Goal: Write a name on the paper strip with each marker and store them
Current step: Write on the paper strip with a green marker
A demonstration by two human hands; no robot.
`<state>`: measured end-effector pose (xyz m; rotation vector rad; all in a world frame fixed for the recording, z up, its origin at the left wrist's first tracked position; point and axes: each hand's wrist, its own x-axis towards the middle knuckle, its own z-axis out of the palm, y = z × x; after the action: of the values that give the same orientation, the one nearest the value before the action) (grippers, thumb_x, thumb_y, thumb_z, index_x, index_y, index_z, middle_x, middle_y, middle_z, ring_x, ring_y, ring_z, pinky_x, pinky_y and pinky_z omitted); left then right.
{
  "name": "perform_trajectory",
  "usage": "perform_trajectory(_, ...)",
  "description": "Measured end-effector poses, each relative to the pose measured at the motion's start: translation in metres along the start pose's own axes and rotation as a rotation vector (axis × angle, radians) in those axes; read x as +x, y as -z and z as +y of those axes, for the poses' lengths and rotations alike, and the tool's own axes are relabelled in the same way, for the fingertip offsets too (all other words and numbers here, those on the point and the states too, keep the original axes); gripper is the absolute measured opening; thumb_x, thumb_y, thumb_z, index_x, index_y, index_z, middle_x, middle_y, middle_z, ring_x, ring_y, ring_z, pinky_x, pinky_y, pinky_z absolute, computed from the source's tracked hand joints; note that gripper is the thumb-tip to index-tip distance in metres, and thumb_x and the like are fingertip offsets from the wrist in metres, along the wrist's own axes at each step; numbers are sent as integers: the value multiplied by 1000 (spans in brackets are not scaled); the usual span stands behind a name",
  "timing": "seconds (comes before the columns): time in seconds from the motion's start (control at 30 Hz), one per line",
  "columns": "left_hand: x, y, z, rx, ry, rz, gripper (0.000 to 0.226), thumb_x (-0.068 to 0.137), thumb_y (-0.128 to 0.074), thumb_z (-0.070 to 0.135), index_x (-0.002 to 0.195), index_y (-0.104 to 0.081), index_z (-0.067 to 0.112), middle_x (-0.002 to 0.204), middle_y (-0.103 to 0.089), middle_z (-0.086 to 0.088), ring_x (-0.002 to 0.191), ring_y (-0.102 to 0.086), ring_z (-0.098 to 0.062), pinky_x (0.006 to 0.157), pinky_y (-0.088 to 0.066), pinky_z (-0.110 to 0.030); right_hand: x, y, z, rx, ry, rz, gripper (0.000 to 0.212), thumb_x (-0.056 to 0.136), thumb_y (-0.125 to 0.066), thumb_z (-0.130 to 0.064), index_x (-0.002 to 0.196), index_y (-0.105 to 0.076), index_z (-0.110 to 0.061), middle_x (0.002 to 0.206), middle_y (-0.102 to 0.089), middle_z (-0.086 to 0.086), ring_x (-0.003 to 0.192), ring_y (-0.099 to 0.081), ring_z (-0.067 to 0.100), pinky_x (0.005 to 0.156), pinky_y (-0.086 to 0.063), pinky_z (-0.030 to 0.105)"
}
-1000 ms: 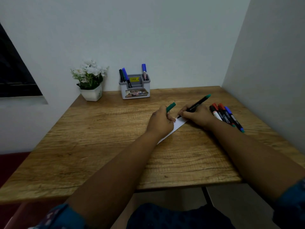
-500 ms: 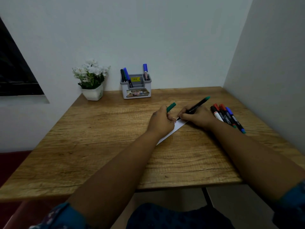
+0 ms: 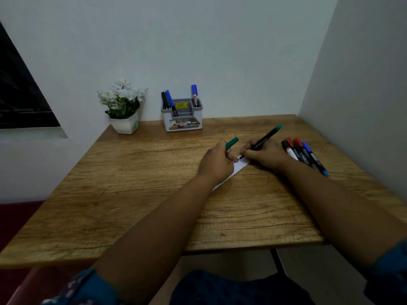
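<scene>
A white paper strip lies on the wooden table, partly hidden under my left hand. My right hand grips a black marker with a green end, its tip touching the strip's far end. My left hand rests on the strip and holds the green cap between its fingers. Several markers with red and blue caps lie in a row just right of my right hand. A grey pen holder at the back holds three markers.
A white pot of white flowers stands at the back left of the table. Walls close in behind and on the right. A dark window is at the left.
The marker tip has crept slightly along the strip's far end. Both hands stay in place; the view shifted a little.
</scene>
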<state>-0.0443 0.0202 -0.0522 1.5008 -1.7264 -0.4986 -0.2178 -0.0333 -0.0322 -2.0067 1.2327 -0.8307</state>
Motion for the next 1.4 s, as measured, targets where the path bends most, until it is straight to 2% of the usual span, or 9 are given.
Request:
perform_trajectory(0.1,1,0,-1,-1,-2,-11,24,82,-52,2,88,-42,23,84,-71,9,94,-64,-10,77,-48,-28,0,1,1,8,5,6,9,85,-65,-10,86,-74,-8,91,-74,0,85,-65,2,75,-49,16)
perform_trajectory(0.2,1,0,-1,-6,-3,-18,22,82,-52,3,86,-42,22,77,-66,13,95,-66,-10,77,-49,-29,-1,0,0,3,23,1,10,86,-63,-9,87,-73,-7,90,-73,-1,78,-63,-6,74,-49,12)
perform_trajectory(0.33,2,0,-2,1,-3,-22,26,81,-53,4,82,-40,27,80,-69,11,93,-65,-12,79,-52,-34,0,0,3,45,10,48,10,84,-64,-8,83,-74,-8,88,-74,1,83,-64,5,80,-50,27)
perform_trajectory(0.6,1,-1,-1,24,14,-26,24,82,-54,5,86,-42,25,84,-70,10,96,-64,-10,80,-52,-33,2,0,5,36,-6,13,9,84,-64,-11,82,-73,-10,88,-74,-4,89,-66,9,84,-52,30)
perform_trajectory(0.73,0,0,0,37,17,-29,24,81,-53,5,88,-42,25,86,-71,10,97,-63,-11,81,-52,-35,3,1,8,166,-34,118,10,86,-64,-14,82,-73,-17,90,-73,1,89,-66,14,83,-52,30)
perform_trajectory(0.87,-2,1,6,112,-5,-54,25,85,-48,4,101,-46,22,99,-72,11,100,-59,-16,76,-50,-35,2,5,9,218,-53,117,8,87,-69,-25,89,-74,-18,88,-72,4,85,-66,14,79,-53,30)
perform_trajectory(1.0,-3,1,9,176,-11,-76,34,89,-49,6,120,-47,19,109,-70,11,106,-57,-19,79,-51,-39,2,5,12,123,-47,45,7,80,-70,-15,81,-75,-19,88,-74,-3,90,-67,12,83,-52,31)
perform_trajectory(1.13,-2,0,8,183,8,-78,26,88,-50,8,111,-49,19,107,-70,9,105,-58,-20,79,-52,-40,1,3,9,38,-10,59,7,80,-66,-23,79,-73,-21,84,-74,-4,88,-67,13,82,-53,33)
perform_trajectory(1.4,-1,1,8,182,5,-83,17,86,-50,10,102,-49,18,106,-70,2,102,-59,-24,79,-52,-45,1,4,9,-28,1,53,9,81,-67,-20,76,-73,-24,83,-74,-5,87,-68,11,88,-55,43)
